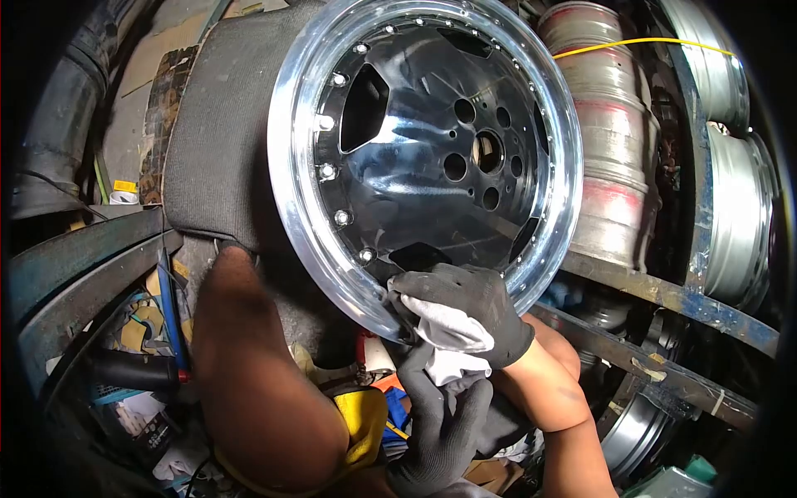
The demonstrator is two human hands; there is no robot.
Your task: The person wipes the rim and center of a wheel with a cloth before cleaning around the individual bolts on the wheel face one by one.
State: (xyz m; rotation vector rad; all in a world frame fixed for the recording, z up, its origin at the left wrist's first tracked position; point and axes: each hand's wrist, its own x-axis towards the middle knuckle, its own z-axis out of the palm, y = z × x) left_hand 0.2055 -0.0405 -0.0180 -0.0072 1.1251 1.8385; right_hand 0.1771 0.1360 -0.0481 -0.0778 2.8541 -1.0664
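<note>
A shiny car wheel rim (pixel 286 178) with a polished silver lip, a dark glossy centre and bolts round its edge stands tilted before me. My right hand (pixel 469 311), in a dark knit glove, is closed on a white cloth (pixel 452 328) at the rim's lower edge. Just below is my left hand (pixel 440 427), gloved alike. Its fingers close about the hanging part of the cloth, near the underside of the lip. The cloth hides some fingertips and the bit of lip behind it.
Behind the rim is a dark padded block (pixel 220 124). Several bare wheels (pixel 610 137) are stacked on a metal rack (pixel 706 307) at right, with a yellow cable (pixel 639 40) across them. A black cylindrical tool (pixel 133 369) lies at lower left. My bent knee (pixel 257 390) is beside the rim.
</note>
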